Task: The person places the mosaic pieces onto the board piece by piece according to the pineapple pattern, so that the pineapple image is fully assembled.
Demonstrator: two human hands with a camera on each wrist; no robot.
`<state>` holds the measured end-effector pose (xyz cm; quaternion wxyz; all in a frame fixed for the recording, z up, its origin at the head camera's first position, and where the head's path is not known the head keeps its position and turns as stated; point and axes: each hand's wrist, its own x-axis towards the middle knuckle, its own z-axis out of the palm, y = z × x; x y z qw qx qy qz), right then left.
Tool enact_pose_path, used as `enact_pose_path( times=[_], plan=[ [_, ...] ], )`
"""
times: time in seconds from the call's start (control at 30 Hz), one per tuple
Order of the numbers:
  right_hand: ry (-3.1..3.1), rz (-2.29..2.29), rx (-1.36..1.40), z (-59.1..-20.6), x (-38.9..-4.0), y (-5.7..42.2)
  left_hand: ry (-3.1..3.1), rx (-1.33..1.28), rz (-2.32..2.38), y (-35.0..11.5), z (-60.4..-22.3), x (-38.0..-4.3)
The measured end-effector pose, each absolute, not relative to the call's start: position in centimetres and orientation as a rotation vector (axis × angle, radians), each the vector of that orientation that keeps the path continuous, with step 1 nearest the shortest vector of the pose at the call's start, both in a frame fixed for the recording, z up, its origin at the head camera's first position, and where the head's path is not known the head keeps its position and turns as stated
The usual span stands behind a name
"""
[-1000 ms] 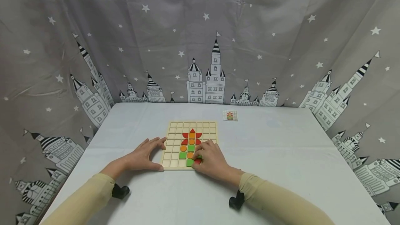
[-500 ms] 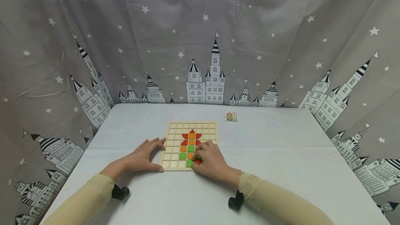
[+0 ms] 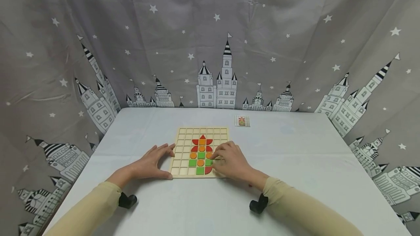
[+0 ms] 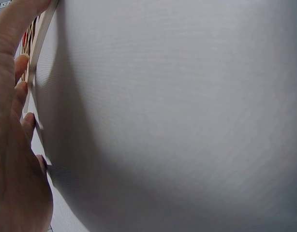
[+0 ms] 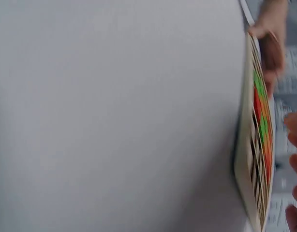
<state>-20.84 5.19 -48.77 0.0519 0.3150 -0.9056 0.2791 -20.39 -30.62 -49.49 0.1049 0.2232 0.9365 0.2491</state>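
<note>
A light wooden grid board (image 3: 183, 156) lies on the white table. Coloured tiles fill cells in its middle and lower right: a red triangle (image 3: 202, 137) at the top, red quarter-round tiles, orange tiles, green squares, and a red quarter-round tile (image 3: 208, 170) in the bottom row. My left hand (image 3: 150, 164) rests at the board's left side, thumb at the near corner and fingertips against the edge. Over the board's right part hovers my right hand (image 3: 232, 161), fingers loosely bent, with nothing seen in them. The right wrist view shows its fingers (image 5: 296, 164) apart from the tiles.
Behind the board to the right lies a small picture card (image 3: 242, 121) with a similar coloured pattern on a grid. A grey curtain (image 3: 288, 39) printed with castles and stars stands around the table (image 3: 295, 177).
My right hand has let go of the red quarter-round tile in the bottom row and moved right, uncovering it and the green and orange tiles above. The left hand stays in place.
</note>
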Motion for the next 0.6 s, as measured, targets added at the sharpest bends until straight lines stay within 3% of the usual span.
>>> enact_pose_path(
  times=[0.37,0.6],
  plan=[
    [-2.941,0.886,0.977,-47.8,-20.8,15.3,2.759,0.667,0.744,-30.4,-49.5,-20.6],
    [-3.057,0.899,1.063,-48.7,-19.6,18.6,2.759,0.651,0.737,-30.5,-49.4,-20.4]
  ],
)
